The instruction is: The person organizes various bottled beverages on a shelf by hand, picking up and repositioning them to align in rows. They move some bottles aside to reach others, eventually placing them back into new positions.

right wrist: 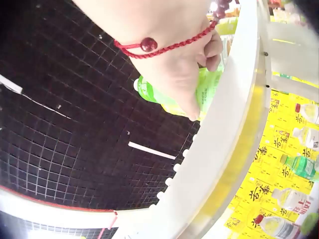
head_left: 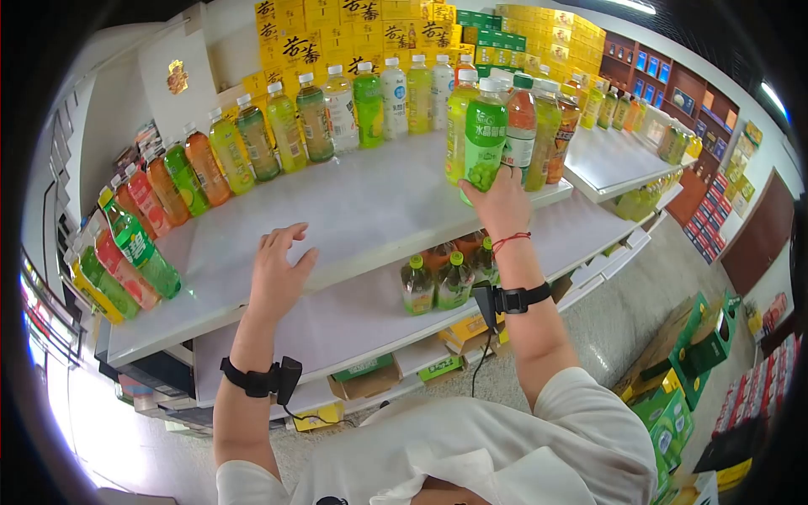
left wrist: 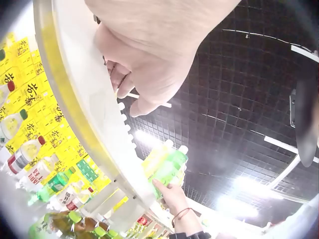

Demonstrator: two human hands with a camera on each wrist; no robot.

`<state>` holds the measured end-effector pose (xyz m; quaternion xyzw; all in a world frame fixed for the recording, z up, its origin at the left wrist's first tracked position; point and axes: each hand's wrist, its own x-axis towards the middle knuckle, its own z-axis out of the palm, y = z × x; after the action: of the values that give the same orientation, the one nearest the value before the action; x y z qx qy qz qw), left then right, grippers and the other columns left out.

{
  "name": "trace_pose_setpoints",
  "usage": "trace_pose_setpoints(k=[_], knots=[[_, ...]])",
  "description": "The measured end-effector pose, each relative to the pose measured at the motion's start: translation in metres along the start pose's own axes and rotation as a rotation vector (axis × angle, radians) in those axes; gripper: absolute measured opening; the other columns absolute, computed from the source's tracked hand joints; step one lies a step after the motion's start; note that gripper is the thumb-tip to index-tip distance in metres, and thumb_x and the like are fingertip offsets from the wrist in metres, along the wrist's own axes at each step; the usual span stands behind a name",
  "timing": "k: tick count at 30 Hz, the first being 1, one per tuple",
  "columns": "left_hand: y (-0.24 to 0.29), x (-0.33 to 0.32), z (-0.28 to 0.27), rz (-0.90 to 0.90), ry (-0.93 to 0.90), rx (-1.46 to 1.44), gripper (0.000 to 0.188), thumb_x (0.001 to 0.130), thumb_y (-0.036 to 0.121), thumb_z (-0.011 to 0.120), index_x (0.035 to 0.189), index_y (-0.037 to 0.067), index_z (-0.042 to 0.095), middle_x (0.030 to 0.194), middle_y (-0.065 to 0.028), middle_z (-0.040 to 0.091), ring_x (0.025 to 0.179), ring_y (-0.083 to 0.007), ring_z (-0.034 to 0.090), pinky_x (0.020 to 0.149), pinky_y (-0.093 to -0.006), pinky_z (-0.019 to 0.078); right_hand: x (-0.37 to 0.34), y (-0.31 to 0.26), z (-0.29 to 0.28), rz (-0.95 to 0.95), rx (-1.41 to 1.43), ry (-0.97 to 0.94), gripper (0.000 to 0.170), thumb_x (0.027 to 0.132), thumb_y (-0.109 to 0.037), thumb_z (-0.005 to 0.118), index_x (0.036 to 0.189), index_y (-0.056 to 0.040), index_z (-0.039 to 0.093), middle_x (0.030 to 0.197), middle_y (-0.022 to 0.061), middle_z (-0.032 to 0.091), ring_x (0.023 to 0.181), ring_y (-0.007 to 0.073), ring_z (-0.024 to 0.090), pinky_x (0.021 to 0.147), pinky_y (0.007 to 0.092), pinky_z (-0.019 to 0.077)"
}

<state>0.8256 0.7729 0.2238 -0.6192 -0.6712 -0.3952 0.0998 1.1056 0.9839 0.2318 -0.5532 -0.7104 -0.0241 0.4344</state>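
In the head view my right hand point(head_left: 498, 204) grips the lower part of a green-labelled bottle point(head_left: 485, 135) with a white cap, at the front of a bottle group on the right of the upper shelf. The right wrist view shows my thumb and fingers round that green bottle point(right wrist: 207, 88), the palm side hidden. My left hand point(head_left: 279, 268) hovers over the shelf's front edge, holding nothing, thumb apart from loosely bent fingers; it also appears in the left wrist view point(left wrist: 144, 59). A red-drink bottle point(head_left: 519, 126) with a green cap stands right beside the gripped bottle.
A curved row of bottles point(head_left: 255, 139) lines the back and left of the white shelf point(head_left: 337, 202). Small bottles point(head_left: 454, 282) stand on the lower shelf. Yellow boxes point(head_left: 324, 34) are stacked behind. Another shelf point(head_left: 610, 164) is at right, with green cartons point(head_left: 665, 421) on the floor.
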Motion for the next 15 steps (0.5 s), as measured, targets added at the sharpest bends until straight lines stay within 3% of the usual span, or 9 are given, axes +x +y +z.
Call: trace_pose_setpoints(k=[1, 3, 4, 6, 9, 10, 12, 15], knots=[[0.003, -0.001, 0.000, -0.007, -0.015, -0.030, 0.037, 0.080, 0.014, 0.067, 0.116, 0.005, 0.060, 0.103, -0.0099, 0.061, 0.095, -0.0272, 0.053, 0.085, -0.0374, 0.0456, 0.002, 0.001, 0.004, -0.011, 0.006, -0.011, 0.062, 0.071, -0.043, 0.077, 0.102, 0.0029, 0.050, 0.103, 0.0185, 0.054, 0.090, 0.0388, 0.062, 0.071, 0.0459, 0.0536], [0.003, -0.003, -0.002, -0.031, -0.020, -0.014, 0.035, 0.081, 0.014, 0.067, 0.114, 0.005, 0.061, 0.101, -0.0093, 0.062, 0.093, -0.0268, 0.054, 0.084, -0.0371, 0.0459, 0.001, 0.002, 0.012, -0.143, 0.030, 0.212, 0.062, 0.070, -0.043, 0.077, 0.101, 0.0039, 0.050, 0.104, 0.0188, 0.053, 0.085, 0.0396, 0.063, 0.069, 0.0455, 0.0540], [0.002, -0.005, -0.005, -0.041, -0.027, -0.003, 0.033, 0.081, 0.014, 0.067, 0.112, 0.005, 0.062, 0.098, -0.0087, 0.062, 0.091, -0.0263, 0.054, 0.082, -0.0368, 0.0462, -0.001, 0.001, 0.013, -0.153, 0.040, 0.196, 0.062, 0.070, -0.043, 0.077, 0.101, 0.0039, 0.050, 0.104, 0.0188, 0.053, 0.085, 0.0396, 0.063, 0.069, 0.0455, 0.0540], [0.002, -0.007, -0.016, -0.050, -0.014, 0.027, 0.031, 0.081, 0.015, 0.067, 0.110, 0.005, 0.063, 0.096, -0.0084, 0.062, 0.090, -0.0258, 0.054, 0.081, -0.0365, 0.0464, -0.004, -0.006, 0.012, -0.105, 0.103, 0.036, 0.064, 0.069, -0.045, 0.076, 0.102, 0.0043, 0.051, 0.106, 0.0212, 0.056, 0.084, 0.0401, 0.064, 0.069, 0.0447, 0.0538], [-0.006, -0.008, -0.030, -0.079, 0.014, 0.049, 0.028, 0.082, 0.015, 0.067, 0.108, 0.005, 0.064, 0.093, -0.0075, 0.063, 0.085, -0.0238, 0.054, 0.078, -0.0351, 0.0465, -0.010, -0.028, 0.016, -0.176, 0.191, -0.107, 0.066, 0.068, -0.048, 0.076, 0.102, 0.0035, 0.051, 0.101, 0.0239, 0.062, 0.083, 0.0402, 0.064, 0.070, 0.0441, 0.0534], [-0.010, -0.009, -0.036, -0.096, 0.019, 0.046, 0.027, 0.082, 0.014, 0.067, 0.107, 0.005, 0.064, 0.091, -0.0067, 0.063, 0.082, -0.0225, 0.054, 0.077, -0.0342, 0.0464, -0.014, -0.042, 0.015, -0.193, 0.203, -0.123, 0.066, 0.068, -0.048, 0.076, 0.102, 0.0035, 0.051, 0.101, 0.0239, 0.062, 0.083, 0.0402, 0.064, 0.070, 0.0441, 0.0534], [-0.020, -0.011, -0.047, -0.126, 0.045, 0.050, 0.026, 0.083, 0.015, 0.067, 0.106, 0.005, 0.065, 0.089, -0.0068, 0.063, 0.079, -0.0218, 0.055, 0.074, -0.0338, 0.0467, -0.023, -0.075, 0.013, -0.202, 0.291, -0.332, 0.069, 0.066, -0.050, 0.077, 0.103, 0.0019, 0.051, 0.093, 0.0245, 0.066, 0.084, 0.0394, 0.065, 0.072, 0.0440, 0.0529], [-0.039, -0.020, -0.064, -0.164, 0.080, 0.034, 0.025, 0.084, 0.017, 0.066, 0.106, 0.005, 0.065, 0.086, -0.0073, 0.063, 0.072, -0.0210, 0.055, 0.069, -0.0332, 0.0468, -0.040, -0.126, 0.035, -0.338, 0.388, -0.406, 0.068, 0.066, -0.049, 0.078, 0.103, 0.0012, 0.052, 0.089, 0.0234, 0.067, 0.083, 0.0393, 0.066, 0.073, 0.0443, 0.0529]])
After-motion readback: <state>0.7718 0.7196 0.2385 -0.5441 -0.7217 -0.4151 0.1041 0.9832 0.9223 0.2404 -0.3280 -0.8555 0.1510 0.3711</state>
